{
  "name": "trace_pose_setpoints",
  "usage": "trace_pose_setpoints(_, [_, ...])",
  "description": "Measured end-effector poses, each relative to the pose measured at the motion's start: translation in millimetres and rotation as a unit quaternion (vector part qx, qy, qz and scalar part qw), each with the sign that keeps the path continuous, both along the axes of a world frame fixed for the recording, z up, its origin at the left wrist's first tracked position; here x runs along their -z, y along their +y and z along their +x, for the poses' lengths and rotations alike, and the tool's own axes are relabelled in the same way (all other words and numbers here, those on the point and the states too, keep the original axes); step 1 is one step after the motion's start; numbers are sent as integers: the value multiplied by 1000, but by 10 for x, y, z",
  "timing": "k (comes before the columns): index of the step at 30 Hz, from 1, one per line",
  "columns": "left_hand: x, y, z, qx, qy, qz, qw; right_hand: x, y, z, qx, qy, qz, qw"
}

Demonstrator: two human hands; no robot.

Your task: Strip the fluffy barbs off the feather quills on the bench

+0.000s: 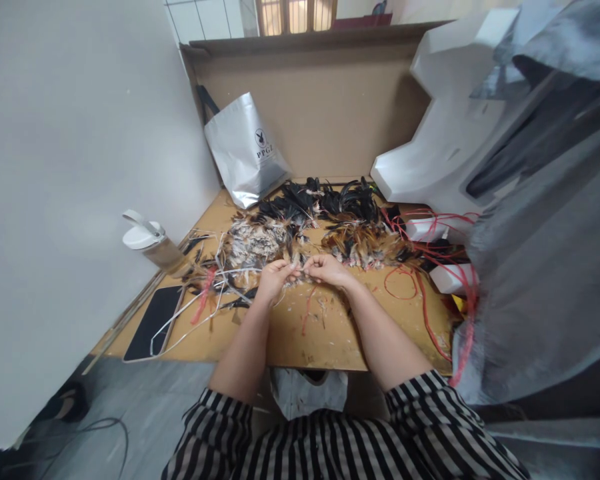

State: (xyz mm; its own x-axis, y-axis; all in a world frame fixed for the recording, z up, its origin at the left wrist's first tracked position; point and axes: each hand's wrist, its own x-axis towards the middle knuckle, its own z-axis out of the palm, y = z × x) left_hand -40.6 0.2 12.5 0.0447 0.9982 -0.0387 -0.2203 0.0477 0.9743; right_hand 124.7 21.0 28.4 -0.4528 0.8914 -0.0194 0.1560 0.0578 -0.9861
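Both my hands meet over the middle of the table, their fingertips close together. My left hand (279,276) has thumb and fingers pinched, with a small pale tuft that looks like feathers at the tips. My right hand (326,269) pinches too, but what sits between its fingers is too small to make out. Just beyond lie mottled pale feathers (258,239) on the left, brown feathers (363,243) on the right and black feathers (300,202) behind. White strips (193,305) and a red plastic strand (203,297) lie left of my left hand.
A phone (153,321) and a lidded drink bottle (155,245) are at the left by the wall. A silver bag (245,152) leans against the cardboard back panel (340,110). Red cords (424,313), white power blocks (453,278) and grey cloth (550,267) crowd the right.
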Motion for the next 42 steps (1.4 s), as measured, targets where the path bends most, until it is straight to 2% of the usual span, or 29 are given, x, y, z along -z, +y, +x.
trace_pose_setpoints(5, [13, 4, 0, 10, 48, 10, 999, -17, 4, 16, 29, -25, 45, 998])
trace_pose_setpoints(9, [-2, -17, 13, 24, 50, 9, 998, -16, 23, 23, 40, -34, 74, 996])
trace_pose_setpoints(15, [15, -24, 10, 42, 56, 0, 998, -17, 23, 33, 60, -46, 82, 994])
trace_pose_setpoints(22, [27, -22, 14, 58, 74, -8, 996, -38, 13, 8, 43, -18, 92, 995])
trace_pose_setpoints(27, [18, -33, -2, 70, 52, 3, 996, -34, 10, -8, 54, 25, 62, 996])
trace_pose_setpoints(33, [-16, -32, -21, 52, -5, -2, 999, -10, -23, -84, 76, 87, 12, 993])
trace_pose_setpoints(37, [-4, -25, -7, 50, 0, 11, 999, 64, -23, -176, 81, 123, 3, 989])
trace_pose_setpoints(42, [17, -19, -4, 57, 25, 18, 998, 120, -11, -226, 126, 143, 4, 982])
